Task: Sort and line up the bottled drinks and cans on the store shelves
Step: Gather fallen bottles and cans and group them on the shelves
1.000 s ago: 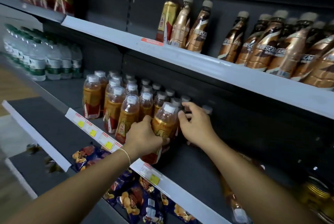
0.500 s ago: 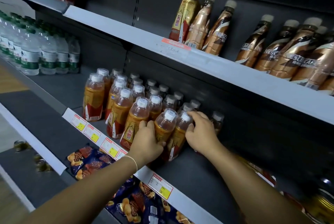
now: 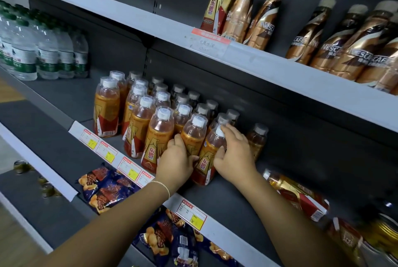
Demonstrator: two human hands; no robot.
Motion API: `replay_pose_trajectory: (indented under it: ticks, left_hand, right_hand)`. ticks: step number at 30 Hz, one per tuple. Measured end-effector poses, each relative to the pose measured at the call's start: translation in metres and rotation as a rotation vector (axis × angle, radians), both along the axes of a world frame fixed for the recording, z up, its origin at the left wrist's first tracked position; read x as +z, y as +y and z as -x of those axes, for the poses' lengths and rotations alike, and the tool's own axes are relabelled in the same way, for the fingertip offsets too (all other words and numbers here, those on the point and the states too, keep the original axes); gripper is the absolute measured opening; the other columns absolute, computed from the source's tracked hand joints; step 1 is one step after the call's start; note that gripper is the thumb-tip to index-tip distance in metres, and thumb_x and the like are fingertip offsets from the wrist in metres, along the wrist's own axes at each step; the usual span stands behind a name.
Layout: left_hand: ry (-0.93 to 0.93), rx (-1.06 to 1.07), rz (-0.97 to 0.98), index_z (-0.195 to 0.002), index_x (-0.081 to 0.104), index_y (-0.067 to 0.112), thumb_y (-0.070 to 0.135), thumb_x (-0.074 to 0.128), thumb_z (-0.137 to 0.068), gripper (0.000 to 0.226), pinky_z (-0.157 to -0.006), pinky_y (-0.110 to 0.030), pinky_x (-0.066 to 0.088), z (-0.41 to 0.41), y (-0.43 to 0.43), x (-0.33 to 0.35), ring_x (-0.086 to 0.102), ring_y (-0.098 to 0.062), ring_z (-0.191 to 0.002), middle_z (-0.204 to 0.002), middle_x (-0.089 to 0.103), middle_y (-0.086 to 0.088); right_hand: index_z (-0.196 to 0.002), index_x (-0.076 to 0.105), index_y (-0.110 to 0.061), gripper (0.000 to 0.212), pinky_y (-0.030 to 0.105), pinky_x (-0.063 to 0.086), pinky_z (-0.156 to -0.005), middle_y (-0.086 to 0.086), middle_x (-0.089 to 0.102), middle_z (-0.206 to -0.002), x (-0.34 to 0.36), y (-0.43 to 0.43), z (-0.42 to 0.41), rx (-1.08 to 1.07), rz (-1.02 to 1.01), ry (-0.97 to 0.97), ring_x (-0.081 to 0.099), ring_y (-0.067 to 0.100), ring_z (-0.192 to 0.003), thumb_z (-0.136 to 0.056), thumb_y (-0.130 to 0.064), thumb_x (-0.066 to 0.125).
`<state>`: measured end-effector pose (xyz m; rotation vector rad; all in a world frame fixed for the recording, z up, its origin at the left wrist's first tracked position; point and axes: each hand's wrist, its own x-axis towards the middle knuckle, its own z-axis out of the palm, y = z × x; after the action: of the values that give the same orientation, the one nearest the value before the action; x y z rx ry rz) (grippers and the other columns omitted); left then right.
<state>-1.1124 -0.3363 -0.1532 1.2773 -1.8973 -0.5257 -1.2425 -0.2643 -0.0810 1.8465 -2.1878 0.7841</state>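
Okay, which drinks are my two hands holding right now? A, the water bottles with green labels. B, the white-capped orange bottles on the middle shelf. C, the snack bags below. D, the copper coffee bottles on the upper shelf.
B: the left hand grips the left orange bottle and the right hand holds the right orange bottle, both at the front of the middle shelf.

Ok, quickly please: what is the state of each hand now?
Left hand: holding an orange drink bottle in the front row.
Right hand: holding the neighbouring bottle at the row's right end.
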Motion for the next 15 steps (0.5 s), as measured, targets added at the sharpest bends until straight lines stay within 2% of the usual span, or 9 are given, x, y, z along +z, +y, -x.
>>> replay_pose_trajectory:
  ticks: [4,7,9,11,13,15]
  left_hand:
    - [-0.152,0.071,0.044,-0.141,0.025,0.005,0.052,0.063,-0.087,0.082,-0.062,-0.023,0.042,0.000,0.009,-0.007,0.067,-0.024,-0.094,-0.129,0.053,-0.014]
    - [-0.187,0.079,0.045,-0.140,0.025,0.006,0.055,0.064,-0.085,0.083,-0.061,-0.022,0.042,-0.001,0.008,-0.008,0.068,-0.023,-0.093,-0.127,0.055,-0.013]
    - [-0.162,0.060,0.021,-0.146,0.019,0.006,0.051,0.064,-0.087,0.087,-0.068,-0.023,0.046,-0.003,0.008,-0.010,0.066,-0.024,-0.101,-0.136,0.050,-0.015]
    - [-0.094,-0.006,-0.004,-0.152,0.003,0.004,0.040,0.063,-0.092,0.093,-0.084,-0.028,0.049,-0.004,0.009,-0.017,0.059,-0.027,-0.116,-0.151,0.033,-0.018]
    - [-0.017,-0.085,0.000,-0.153,-0.010,0.004,0.027,0.060,-0.094,0.094,-0.101,-0.029,0.043,-0.006,0.014,-0.027,0.045,-0.028,-0.132,-0.159,0.015,-0.015]
    - [0.050,-0.140,0.037,-0.153,-0.010,0.003,0.020,0.057,-0.095,0.090,-0.112,-0.022,0.028,-0.009,0.018,-0.037,0.028,-0.028,-0.144,-0.161,0.009,-0.013]
  right_hand:
    - [-0.153,0.036,-0.012,0.070,0.017,0.012,-0.109,0.002,0.030,-0.161,-0.005,0.001,-0.001,-0.007,-0.015,0.022,0.027,0.021,-0.146,-0.085,-0.007,0.053]
    - [-0.154,0.033,-0.013,0.072,0.019,0.014,-0.110,0.002,0.027,-0.162,-0.006,0.000,-0.001,-0.003,-0.025,0.011,0.025,0.021,-0.146,-0.085,-0.007,0.053]
    - [-0.155,0.031,-0.013,0.073,0.022,0.017,-0.113,0.001,0.025,-0.163,-0.007,0.000,-0.002,0.002,-0.030,0.007,0.024,0.022,-0.146,-0.085,-0.008,0.054]
    - [-0.155,0.030,-0.014,0.074,0.024,0.018,-0.115,0.000,0.022,-0.164,-0.008,-0.001,-0.002,0.004,-0.032,0.002,0.023,0.022,-0.147,-0.085,-0.008,0.053]
    - [-0.156,0.028,-0.014,0.075,0.026,0.019,-0.116,0.000,0.020,-0.165,-0.009,-0.001,-0.001,0.006,-0.040,0.000,0.021,0.023,-0.147,-0.085,-0.007,0.052]
    - [-0.156,0.027,-0.014,0.076,0.027,0.021,-0.117,0.000,0.019,-0.165,-0.009,-0.001,0.000,0.008,-0.048,0.000,0.021,0.023,-0.147,-0.084,-0.007,0.052]
